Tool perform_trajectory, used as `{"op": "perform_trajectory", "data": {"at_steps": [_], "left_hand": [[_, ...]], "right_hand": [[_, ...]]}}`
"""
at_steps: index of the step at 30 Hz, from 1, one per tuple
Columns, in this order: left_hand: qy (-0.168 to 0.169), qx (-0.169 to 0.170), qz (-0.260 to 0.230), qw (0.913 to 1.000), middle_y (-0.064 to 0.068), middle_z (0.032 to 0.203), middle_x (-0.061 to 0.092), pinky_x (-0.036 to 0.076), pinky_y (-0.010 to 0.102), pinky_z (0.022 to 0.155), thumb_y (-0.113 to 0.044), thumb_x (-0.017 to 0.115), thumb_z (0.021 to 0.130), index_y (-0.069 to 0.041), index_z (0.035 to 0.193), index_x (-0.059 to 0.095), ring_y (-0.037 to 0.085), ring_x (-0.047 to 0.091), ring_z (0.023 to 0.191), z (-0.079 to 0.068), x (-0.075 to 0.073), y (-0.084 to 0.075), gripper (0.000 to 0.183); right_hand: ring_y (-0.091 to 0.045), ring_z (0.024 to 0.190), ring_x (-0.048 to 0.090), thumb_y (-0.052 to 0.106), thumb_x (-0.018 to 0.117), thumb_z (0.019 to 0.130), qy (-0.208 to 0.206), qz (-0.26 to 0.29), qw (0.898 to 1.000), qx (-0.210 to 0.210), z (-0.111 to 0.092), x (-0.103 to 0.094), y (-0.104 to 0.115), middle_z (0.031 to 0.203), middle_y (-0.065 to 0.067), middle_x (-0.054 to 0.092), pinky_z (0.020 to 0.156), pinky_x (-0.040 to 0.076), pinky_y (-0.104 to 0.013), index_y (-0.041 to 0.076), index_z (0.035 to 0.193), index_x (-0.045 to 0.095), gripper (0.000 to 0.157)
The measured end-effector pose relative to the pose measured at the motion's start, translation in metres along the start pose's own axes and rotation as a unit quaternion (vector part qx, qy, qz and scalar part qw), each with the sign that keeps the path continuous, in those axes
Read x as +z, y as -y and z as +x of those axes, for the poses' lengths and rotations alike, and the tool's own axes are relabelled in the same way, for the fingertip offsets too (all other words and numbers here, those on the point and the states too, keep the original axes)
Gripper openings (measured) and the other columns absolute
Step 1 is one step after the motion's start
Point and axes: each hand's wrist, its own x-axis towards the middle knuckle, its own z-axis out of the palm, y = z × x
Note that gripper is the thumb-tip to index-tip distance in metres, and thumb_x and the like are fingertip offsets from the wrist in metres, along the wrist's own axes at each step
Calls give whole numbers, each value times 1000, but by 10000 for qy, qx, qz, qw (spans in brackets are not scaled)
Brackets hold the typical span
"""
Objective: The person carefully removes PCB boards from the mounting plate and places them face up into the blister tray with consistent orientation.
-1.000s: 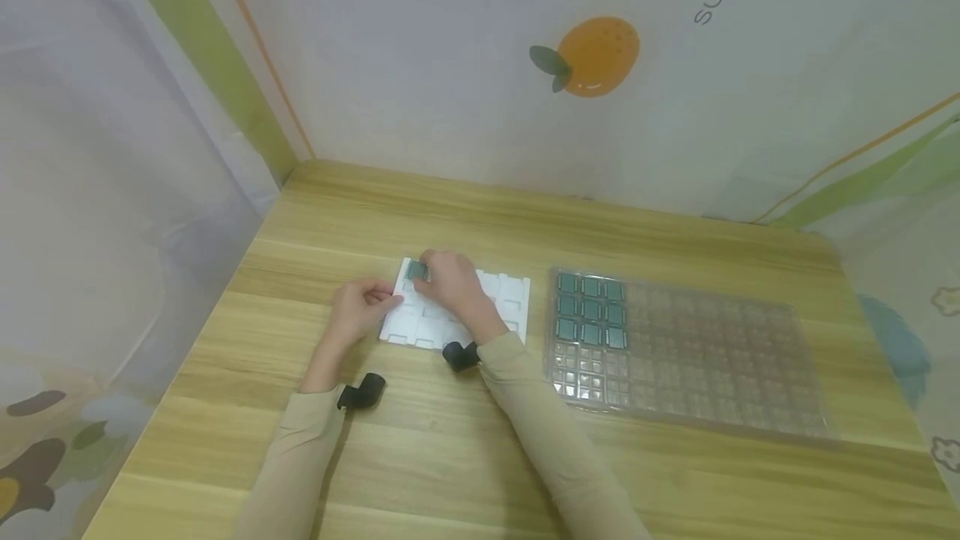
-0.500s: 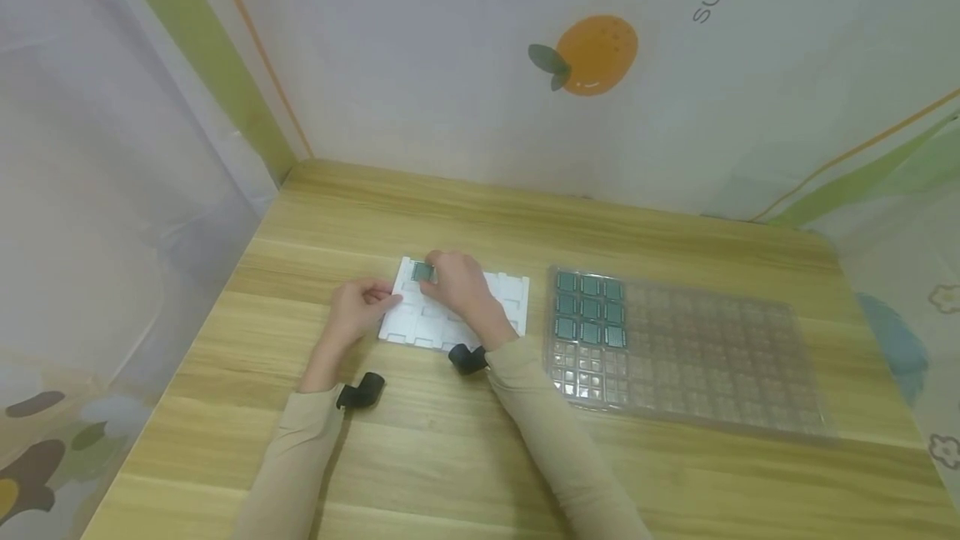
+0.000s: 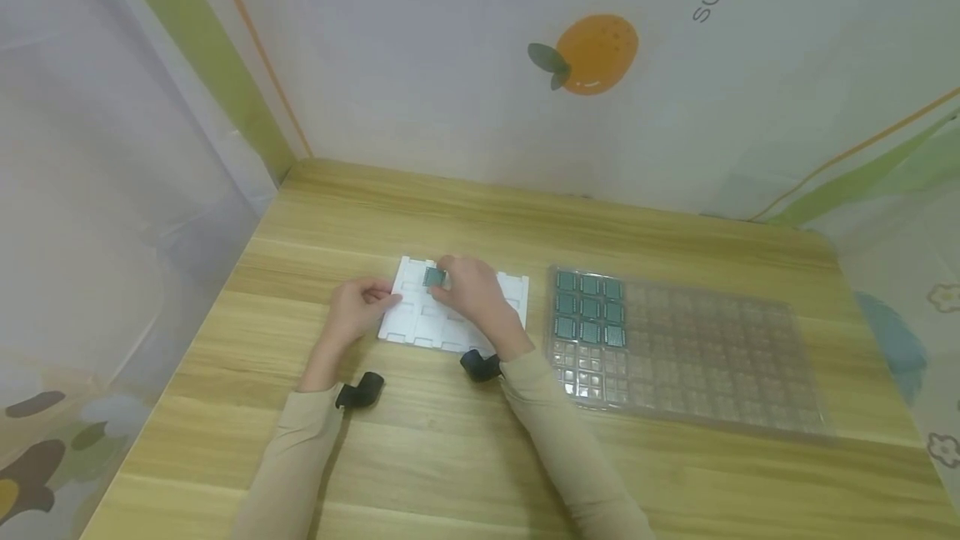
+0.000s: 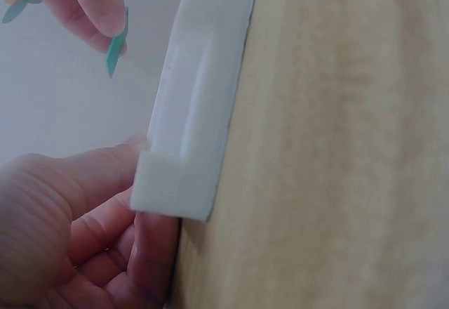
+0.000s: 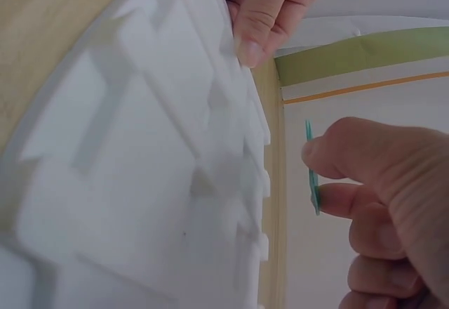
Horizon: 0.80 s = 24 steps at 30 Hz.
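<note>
My right hand (image 3: 482, 297) pinches a small square green circuit board (image 3: 432, 277) between thumb and finger. In the right wrist view the thin board (image 5: 312, 175) stands on edge in that pinch, apart from the white plastic tray (image 5: 133, 161). The tray (image 3: 403, 325) lies on the table with shallow moulded pockets. At the tray's left edge, my left hand (image 3: 362, 308) grips the rim. The left wrist view has the left thumb (image 4: 102, 172) on the rim and the fingers below the corner.
To the right lies a long clear plastic tray (image 3: 712, 357) with many pockets. Several green circuit boards (image 3: 590, 307) fill its upper-left pockets. The wooden table (image 3: 420, 457) meets a printed cloth (image 3: 420, 90) at the back.
My right hand has carried the circuit board to the right, away from the white tray's upper-left corner. My left hand stays at the tray's left edge.
</note>
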Motion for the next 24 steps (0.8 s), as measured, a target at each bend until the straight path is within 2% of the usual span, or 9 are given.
{"op": "perform_trajectory", "data": {"at_steps": [6,13,19,24], "left_hand": [[29,-122,7,9999,23,88,66,51,26,64,-8,68,84,11,97,65,30,62,76,-1,0,-2,23],[-39,-110,66,9999,23,88,66,51,29,66,-7,68,84,11,96,65,30,62,77,-1,0,-2,22],[-54,-149,81,9998,22,88,67,51,31,67,-8,68,84,10,96,66,30,62,77,0,1,-2,21],[-3,-150,44,9999,23,88,66,52,32,67,-8,68,85,10,96,65,30,62,77,-1,0,-2,22]], "right_hand": [[-10,55,42,19,67,84,70,54,10000,17,-6,-4,-4,98,-7,69,47,32,-17,4,113,65,33],[-12,61,47,17,68,83,67,39,10000,35,-13,-7,-6,96,-6,69,53,36,-19,4,111,66,31],[-11,59,46,20,68,83,160,36,9998,78,-18,-11,-7,95,-5,68,53,37,-19,5,111,66,32],[-9,52,37,19,68,83,108,74,9999,61,-24,-16,-8,80,-3,65,48,30,-19,5,111,66,32]]}}
